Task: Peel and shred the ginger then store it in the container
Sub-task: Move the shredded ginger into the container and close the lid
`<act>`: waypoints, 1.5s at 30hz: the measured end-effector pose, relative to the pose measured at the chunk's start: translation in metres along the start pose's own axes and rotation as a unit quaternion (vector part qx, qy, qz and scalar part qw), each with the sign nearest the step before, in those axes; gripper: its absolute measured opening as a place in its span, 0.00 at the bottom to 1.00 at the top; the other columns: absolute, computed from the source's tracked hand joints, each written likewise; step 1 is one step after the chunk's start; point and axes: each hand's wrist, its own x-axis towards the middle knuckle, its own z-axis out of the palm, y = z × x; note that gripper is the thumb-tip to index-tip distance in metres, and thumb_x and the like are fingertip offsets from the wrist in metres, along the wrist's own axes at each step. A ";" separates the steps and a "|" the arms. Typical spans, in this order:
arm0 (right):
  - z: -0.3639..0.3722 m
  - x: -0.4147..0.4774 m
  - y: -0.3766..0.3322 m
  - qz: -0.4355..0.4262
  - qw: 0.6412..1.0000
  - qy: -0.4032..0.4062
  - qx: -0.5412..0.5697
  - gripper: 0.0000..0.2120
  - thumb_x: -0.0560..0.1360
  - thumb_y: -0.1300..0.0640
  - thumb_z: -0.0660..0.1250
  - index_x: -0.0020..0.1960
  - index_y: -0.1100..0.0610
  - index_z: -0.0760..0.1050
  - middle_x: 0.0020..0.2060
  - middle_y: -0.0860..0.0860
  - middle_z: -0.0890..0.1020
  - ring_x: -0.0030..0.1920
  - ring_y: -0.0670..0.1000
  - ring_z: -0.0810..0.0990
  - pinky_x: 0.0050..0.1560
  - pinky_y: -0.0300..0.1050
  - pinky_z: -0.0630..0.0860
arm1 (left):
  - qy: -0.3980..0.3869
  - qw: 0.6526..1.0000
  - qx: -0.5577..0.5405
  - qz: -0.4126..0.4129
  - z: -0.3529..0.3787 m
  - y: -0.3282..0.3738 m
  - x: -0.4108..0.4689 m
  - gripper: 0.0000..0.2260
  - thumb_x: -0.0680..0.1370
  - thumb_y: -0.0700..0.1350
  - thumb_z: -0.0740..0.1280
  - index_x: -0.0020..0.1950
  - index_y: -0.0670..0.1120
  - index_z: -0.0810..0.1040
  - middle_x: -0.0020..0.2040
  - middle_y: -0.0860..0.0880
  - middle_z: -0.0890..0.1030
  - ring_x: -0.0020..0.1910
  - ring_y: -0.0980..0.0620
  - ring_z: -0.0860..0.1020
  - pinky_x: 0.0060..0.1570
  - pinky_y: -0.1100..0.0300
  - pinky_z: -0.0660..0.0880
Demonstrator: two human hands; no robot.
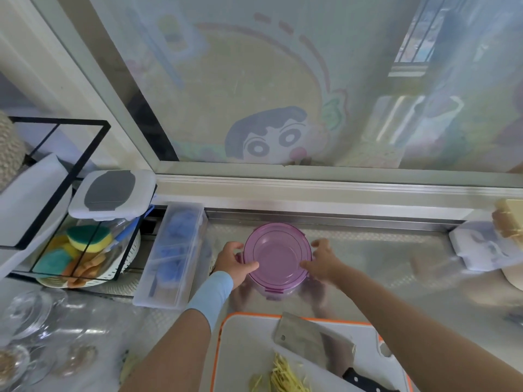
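Observation:
A round container with a purple lid [277, 257] stands on the steel counter behind the cutting board. My left hand [235, 264] grips its left edge, thumb lying on the lid. My right hand [321, 260] holds the right edge, fingers curled round the rim. Yellow ginger shreds [283, 376] lie in a heap on the white, orange-edged cutting board [246, 349] at the near edge. A cleaver [311, 339] rests flat on the board beside the shreds, its black handle toward me.
A clear long box with blue items [172, 253] lies left of the container. A black wire rack with sponges [85, 244] and a white lidded box [111, 193] stands at the far left. Glass bowls [28, 312] sit near left. A white holder [481, 247] stands right.

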 end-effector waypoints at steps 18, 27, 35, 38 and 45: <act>0.001 0.050 -0.073 -0.188 0.950 -0.083 -0.237 0.16 0.83 0.59 0.57 0.68 0.53 0.76 0.59 0.54 0.81 0.57 0.55 0.79 0.54 0.43 0.70 | -0.089 0.956 0.260 0.105 -0.007 0.049 0.043 0.23 0.78 0.52 0.63 0.74 0.56 0.63 0.71 0.53 0.69 0.66 0.49 0.71 0.65 0.52 0.68; -0.005 0.057 -0.082 -0.159 0.944 -0.083 -0.278 0.25 0.80 0.48 0.65 0.75 0.50 0.67 0.64 0.56 0.68 0.68 0.59 0.67 0.71 0.54 0.66 | -0.158 0.939 0.302 0.046 -0.014 0.046 0.058 0.25 0.74 0.58 0.68 0.68 0.52 0.66 0.60 0.53 0.73 0.55 0.50 0.75 0.57 0.55 0.73; 0.011 0.023 -0.062 -0.120 0.944 0.100 -0.292 0.33 0.77 0.35 0.61 0.75 0.52 0.61 0.67 0.56 0.65 0.69 0.60 0.65 0.65 0.57 0.70 | 0.001 0.972 0.227 0.064 -0.015 0.034 0.032 0.22 0.74 0.59 0.69 0.62 0.51 0.68 0.59 0.52 0.64 0.53 0.49 0.73 0.52 0.55 0.72; 0.026 0.001 -0.051 -0.081 0.951 0.090 -0.283 0.43 0.74 0.32 0.63 0.79 0.51 0.49 0.71 0.59 0.59 0.69 0.64 0.67 0.65 0.58 0.70 | 0.057 0.977 0.204 -0.019 -0.018 0.024 0.022 0.26 0.72 0.64 0.67 0.60 0.48 0.69 0.59 0.49 0.70 0.54 0.46 0.75 0.54 0.49 0.75; 0.048 -0.001 -0.047 0.044 0.998 0.052 -0.018 0.39 0.74 0.42 0.72 0.70 0.62 0.56 0.60 0.63 0.74 0.55 0.64 0.79 0.50 0.60 0.81 | 0.078 0.951 0.298 0.027 -0.023 0.015 -0.011 0.41 0.69 0.63 0.72 0.74 0.49 0.58 0.75 0.46 0.60 0.72 0.45 0.64 0.65 0.50 0.69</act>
